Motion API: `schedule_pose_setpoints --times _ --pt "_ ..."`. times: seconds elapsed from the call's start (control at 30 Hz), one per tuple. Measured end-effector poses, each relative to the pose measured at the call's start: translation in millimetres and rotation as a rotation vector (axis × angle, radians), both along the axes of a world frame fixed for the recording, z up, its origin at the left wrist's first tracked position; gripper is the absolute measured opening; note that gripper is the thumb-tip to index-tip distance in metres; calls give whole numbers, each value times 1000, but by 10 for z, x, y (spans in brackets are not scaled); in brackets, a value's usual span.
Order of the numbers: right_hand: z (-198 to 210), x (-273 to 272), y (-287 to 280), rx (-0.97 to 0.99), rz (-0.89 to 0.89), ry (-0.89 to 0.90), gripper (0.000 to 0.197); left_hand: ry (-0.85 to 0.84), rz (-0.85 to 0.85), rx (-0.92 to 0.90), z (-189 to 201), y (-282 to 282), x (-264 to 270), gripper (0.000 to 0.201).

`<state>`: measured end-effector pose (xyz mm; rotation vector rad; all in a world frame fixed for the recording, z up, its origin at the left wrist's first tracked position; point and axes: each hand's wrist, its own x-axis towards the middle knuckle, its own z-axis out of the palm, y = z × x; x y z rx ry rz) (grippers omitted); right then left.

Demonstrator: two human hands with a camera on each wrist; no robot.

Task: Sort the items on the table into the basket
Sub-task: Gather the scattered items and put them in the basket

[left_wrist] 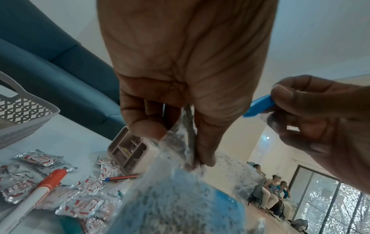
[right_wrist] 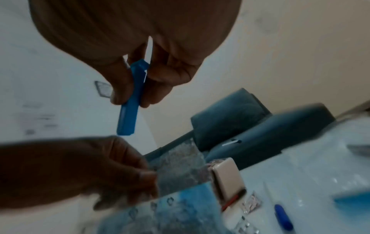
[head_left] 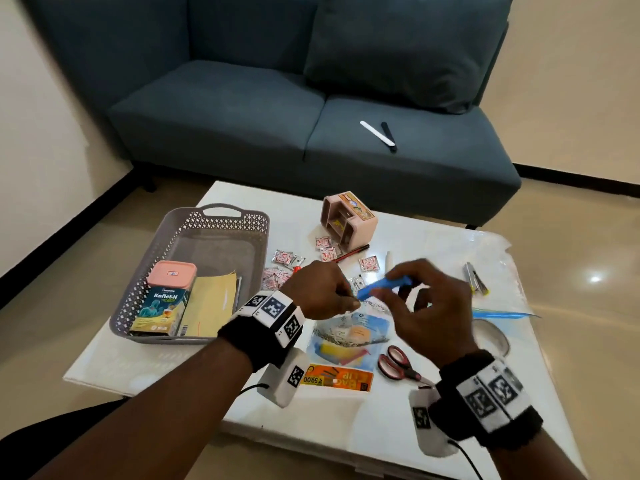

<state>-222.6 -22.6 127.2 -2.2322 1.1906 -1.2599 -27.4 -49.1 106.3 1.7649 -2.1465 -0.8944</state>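
Observation:
My left hand (head_left: 325,289) (left_wrist: 180,120) pinches the gathered top of a clear plastic bag (head_left: 353,329) (left_wrist: 180,197) (right_wrist: 180,171) with blue print, held above the table's middle. My right hand (head_left: 412,299) (right_wrist: 136,88) pinches a blue plastic clip (head_left: 382,285) (left_wrist: 259,105) (right_wrist: 129,109) just right of the bag's neck. The grey lattice basket (head_left: 162,244) (left_wrist: 22,110) stands at the left; it holds a pink-lidded tub (head_left: 172,273), a Koflet-H box (head_left: 160,310) and a yellow envelope (head_left: 211,303).
On the white table (head_left: 346,424) lie several foil sachets (head_left: 287,259), a red pen (head_left: 351,253), a pink organiser (head_left: 348,218), red scissors (head_left: 398,363), an orange card (head_left: 337,377) and a marker (left_wrist: 40,190). A blue sofa (head_left: 277,116) stands behind.

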Motion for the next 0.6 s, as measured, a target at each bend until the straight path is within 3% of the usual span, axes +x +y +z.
schedule_pose_setpoints --times 0.13,0.23,0.3,0.47,0.6 --pt "-41 55 213 -64 48 468 22 -5 -27 -47 185 66 5 21" --pt "-119 121 277 25 -42 528 15 -24 -36 -60 296 101 -19 24" --pt "-156 135 286 165 -80 550 21 -19 -41 -76 366 140 -36 23" --pt "-75 118 358 435 52 868 61 -27 -42 -66 427 193 -15 23" --pt "46 75 400 430 119 995 54 -25 -44 -38 445 207 18 24"
